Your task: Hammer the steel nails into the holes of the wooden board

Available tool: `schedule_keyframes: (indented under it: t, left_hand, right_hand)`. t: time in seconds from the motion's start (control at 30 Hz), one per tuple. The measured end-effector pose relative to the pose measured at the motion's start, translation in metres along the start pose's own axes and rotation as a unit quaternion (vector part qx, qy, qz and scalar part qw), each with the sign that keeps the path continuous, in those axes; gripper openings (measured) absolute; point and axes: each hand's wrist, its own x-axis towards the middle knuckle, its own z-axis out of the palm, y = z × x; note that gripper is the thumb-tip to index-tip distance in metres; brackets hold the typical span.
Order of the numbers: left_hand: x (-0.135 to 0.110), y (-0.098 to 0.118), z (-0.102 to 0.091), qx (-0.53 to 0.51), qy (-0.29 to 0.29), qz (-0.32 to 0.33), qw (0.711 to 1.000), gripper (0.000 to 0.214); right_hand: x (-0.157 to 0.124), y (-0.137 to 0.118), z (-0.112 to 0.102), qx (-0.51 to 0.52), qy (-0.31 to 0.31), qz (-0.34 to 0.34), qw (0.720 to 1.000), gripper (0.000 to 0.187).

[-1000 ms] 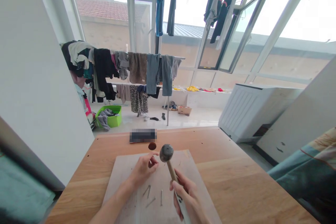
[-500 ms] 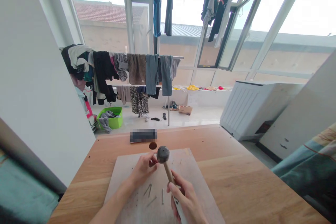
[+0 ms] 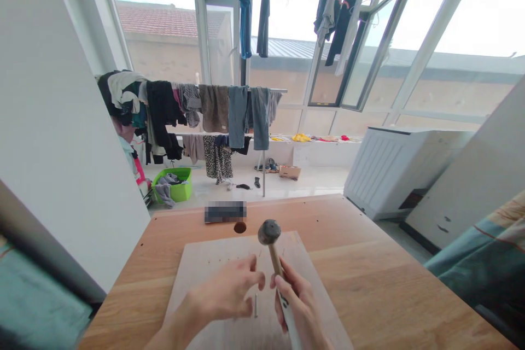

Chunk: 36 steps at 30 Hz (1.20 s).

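Note:
My right hand (image 3: 298, 306) is wrapped round the wooden handle of a hammer (image 3: 269, 232), whose round grey head is raised above a pale board (image 3: 301, 265) on the wooden table (image 3: 369, 273). My left hand (image 3: 227, 298) hovers low over the board with its fingers apart and bent down, covering the loose nails that lie there. One loose nail (image 3: 256, 305) shows just right of its fingertips. I see nothing held between the fingers. A few small nail marks dot the board's far part.
A blurred dark object (image 3: 225, 211) and a round hole (image 3: 240, 227) are at the table's far edge. Beyond are a clothes rack (image 3: 229, 109), a green basket (image 3: 175, 186) and a white cabinet (image 3: 394, 169). A white wall stands at left.
My left hand has left the spot under the hammer head and dropped back toward me over the loose nails. The hammer has swung slightly right and upright.

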Motion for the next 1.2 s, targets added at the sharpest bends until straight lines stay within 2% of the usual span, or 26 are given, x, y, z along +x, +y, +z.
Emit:
schedule_keyframes:
  t: [0.07, 0.13, 0.2, 0.3, 0.4, 0.5, 0.6, 0.67, 0.8, 0.97, 1.2]
  left_hand:
    - [0.002, 0.017, 0.004, 0.056, -0.04, 0.007, 0.998, 0.025]
    - [0.006, 0.027, 0.01, 0.105, -0.054, 0.026, 0.993, 0.019]
    - [0.01, 0.033, 0.016, 0.14, -0.051, 0.046, 0.988, 0.017]
    - [0.011, 0.031, 0.021, 0.166, -0.045, 0.055, 0.984, 0.025]
    - [0.01, 0.017, 0.02, 0.109, -0.022, 0.054, 0.992, 0.028]
    - [0.011, -0.01, 0.016, -0.05, 0.056, 0.036, 0.997, 0.031]
    - [0.014, -0.043, 0.014, -0.195, 0.182, -0.04, 0.963, 0.028]
    - [0.015, -0.061, 0.017, -0.237, 0.229, -0.094, 0.939, 0.022]
    - [0.013, -0.077, 0.022, -0.26, 0.241, -0.116, 0.928, 0.019]
    - [0.008, -0.076, 0.023, -0.241, 0.23, -0.109, 0.936, 0.017]
    - [0.011, -0.083, 0.029, -0.236, 0.253, -0.105, 0.932, 0.018]
  right_hand:
    - [0.001, -0.003, -0.002, 0.004, -0.002, -0.011, 1.0, 0.055]
    - [0.002, -0.003, -0.002, 0.005, -0.001, -0.018, 1.0, 0.054]
    - [0.001, -0.004, 0.0, 0.0, 0.001, -0.015, 1.0, 0.058]
    - [0.0, -0.006, 0.003, -0.004, -0.004, -0.008, 1.0, 0.065]
    - [-0.001, -0.007, 0.004, -0.01, -0.009, -0.002, 1.0, 0.068]
    - [-0.001, -0.005, 0.003, -0.021, -0.008, 0.008, 1.0, 0.067]
    - [-0.001, -0.001, 0.002, -0.016, -0.011, 0.013, 1.0, 0.066]
    - [-0.001, 0.001, 0.002, -0.015, -0.02, 0.015, 1.0, 0.068]
    - [-0.001, 0.003, 0.003, -0.015, -0.024, 0.018, 0.999, 0.066]
    - [-0.001, 0.003, 0.004, -0.016, -0.023, 0.019, 0.999, 0.063]
    - [-0.002, 0.011, 0.008, -0.002, -0.043, 0.018, 0.999, 0.059]
